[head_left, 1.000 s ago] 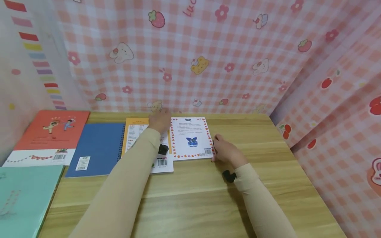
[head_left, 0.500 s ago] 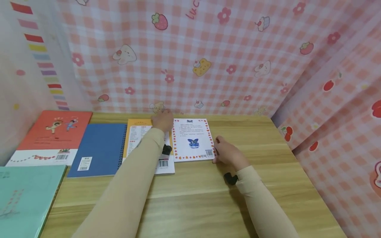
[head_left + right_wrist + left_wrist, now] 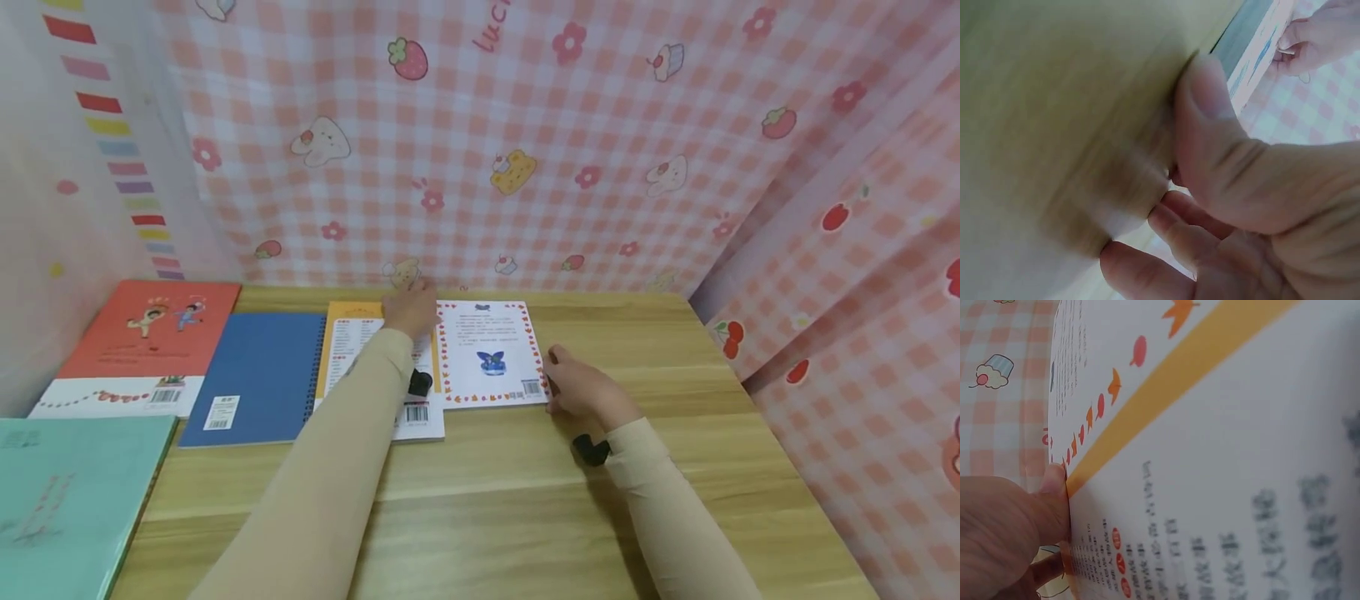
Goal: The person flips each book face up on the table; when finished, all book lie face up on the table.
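A white book (image 3: 487, 337) with a red-orange leaf border and a blue butterfly picture lies flat on the wooden table. Left of it, side by side, is a yellow-bordered book (image 3: 347, 350) with printed lists. My left hand (image 3: 411, 312) is at the top edge where the two books meet; in the left wrist view its thumb (image 3: 1054, 481) touches that edge. Along the white book's right edge rests my right hand (image 3: 588, 390). The right wrist view has its fingertips (image 3: 1138, 265) down on the table, thumb beside the book's edge. My left sleeve hides part of the yellow-bordered book.
Leftward in the row lie a blue spiral notebook (image 3: 258, 367) and a red-and-white book (image 3: 161, 333). A large mint-green book (image 3: 82, 500) is at the front left. A pink checked curtain (image 3: 450, 125) stands behind the table (image 3: 510, 517) and along its right side.
The whole view has shifted slightly rightward. Both hands keep to the same book edges, and the books look unmoved relative to one another.
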### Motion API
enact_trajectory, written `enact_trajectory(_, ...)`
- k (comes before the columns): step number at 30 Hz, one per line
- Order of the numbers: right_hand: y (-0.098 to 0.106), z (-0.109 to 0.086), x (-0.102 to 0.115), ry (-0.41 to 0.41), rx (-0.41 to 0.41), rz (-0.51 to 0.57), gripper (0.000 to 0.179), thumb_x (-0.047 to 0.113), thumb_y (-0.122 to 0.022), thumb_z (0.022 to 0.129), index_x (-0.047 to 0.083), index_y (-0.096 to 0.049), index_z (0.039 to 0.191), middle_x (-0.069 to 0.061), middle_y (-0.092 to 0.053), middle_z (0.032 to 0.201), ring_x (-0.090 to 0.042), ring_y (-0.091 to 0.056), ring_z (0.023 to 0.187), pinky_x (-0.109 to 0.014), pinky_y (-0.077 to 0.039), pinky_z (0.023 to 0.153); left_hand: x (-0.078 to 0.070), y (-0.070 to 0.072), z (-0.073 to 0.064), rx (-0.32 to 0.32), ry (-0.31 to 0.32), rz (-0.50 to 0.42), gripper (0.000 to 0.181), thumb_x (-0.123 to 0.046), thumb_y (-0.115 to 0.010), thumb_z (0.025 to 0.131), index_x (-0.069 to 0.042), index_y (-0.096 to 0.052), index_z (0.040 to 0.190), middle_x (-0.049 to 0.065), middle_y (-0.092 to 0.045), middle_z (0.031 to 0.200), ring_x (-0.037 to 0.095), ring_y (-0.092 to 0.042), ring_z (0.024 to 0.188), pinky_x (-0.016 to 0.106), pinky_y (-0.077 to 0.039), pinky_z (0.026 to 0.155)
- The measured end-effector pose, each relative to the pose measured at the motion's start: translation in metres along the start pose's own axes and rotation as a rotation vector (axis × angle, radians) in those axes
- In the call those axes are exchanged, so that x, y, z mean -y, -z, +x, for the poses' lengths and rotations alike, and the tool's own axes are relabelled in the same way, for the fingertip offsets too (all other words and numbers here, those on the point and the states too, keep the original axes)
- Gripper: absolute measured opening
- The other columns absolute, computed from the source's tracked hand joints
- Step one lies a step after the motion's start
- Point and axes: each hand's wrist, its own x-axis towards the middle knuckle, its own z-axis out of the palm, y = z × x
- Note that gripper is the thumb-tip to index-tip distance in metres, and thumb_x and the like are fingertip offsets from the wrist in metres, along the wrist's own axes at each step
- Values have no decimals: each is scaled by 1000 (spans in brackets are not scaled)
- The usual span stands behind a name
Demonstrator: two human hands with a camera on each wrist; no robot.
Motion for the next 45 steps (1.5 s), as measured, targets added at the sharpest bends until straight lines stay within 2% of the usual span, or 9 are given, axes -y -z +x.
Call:
enact_trajectory(4,0,-2,-2,27,-36,47,60,8,-76,90,-6,-50,143,-26,-27,160,-43,-38,142,-52,-35,116,-1,-1,-3,-26,3,-33,60,-21,-61,101,-4,-38,155,13,-29,164,37,-20,152,69,-21,115)
enact_trajectory(9,-2,-4,-4,61,-62,101,56,3,-78,86,-9,-56,135,-26,-37,154,-42,-42,139,-51,-35,116,-1,-7,-4,-3,15,-61,61,-22,-60,102,-6,-37,156,14,-28,165,37,-17,153,68,-18,116)
enact_trajectory(15,1,-8,-9,11,-121,198,61,8,-84,83,-10,-58,135,-26,-52,130,-34,-56,110,-47,-49,97,-2,-9,1,-20,4,-51,61,-22,-60,102,-6,-37,156,15,-29,163,37,-17,153,67,-22,115)
enact_trajectory(20,-1,-10,-15,-31,-52,462,64,2,-79,86,-4,-52,144,-16,-69,109,-22,-62,93,-38,-53,85,-3,-9,2,4,12,-46,64,-23,-59,103,-6,-31,158,16,-26,165,38,-15,153,66,-20,116)
enact_trajectory(24,-3,-10,-19,-13,-3,707,64,-4,-71,90,-7,-44,148,-16,-72,101,-19,-67,88,-31,-56,80,-2,-8,0,-19,9,-53,63,-22,-58,103,-5,-32,158,17,-28,164,39,-17,153,65,-22,115)
enact_trajectory(28,-4,-10,-24,29,68,1037,63,-11,-60,96,-15,-29,151,-27,-68,109,-24,-72,91,-33,-60,84,-2,-6,-3,-31,9,-63,62,-22,-58,103,-5,-33,157,17,-28,164,39,-17,153,66,-21,116)
enact_trajectory(32,-7,-8,-26,-4,111,1294,60,-10,-51,101,-16,-20,152,-32,-62,125,-28,-72,98,-36,-58,90,0,-8,-2,-12,8,-65,64,-21,-57,103,-5,-31,158,18,-27,164,39,-17,153,67,-18,116)
enact_trajectory(40,-17,-3,-26,-87,128,1504,76,-13,-46,100,4,-6,162,-31,-55,135,-30,-71,103,-37,-56,94,1,-7,-5,-6,-5,-72,60,-22,-57,103,-5,-34,157,18,-29,162,38,-17,153,67,-17,116)
enact_trajectory(45,-22,-1,-27,-78,129,1627,83,-15,-44,99,18,-4,165,-23,-60,127,-33,-70,104,-40,-54,98,3,-3,-6,-3,-5,-72,56,-23,-57,104,-6,-38,154,19,-33,159,40,-17,152,67,-19,115)
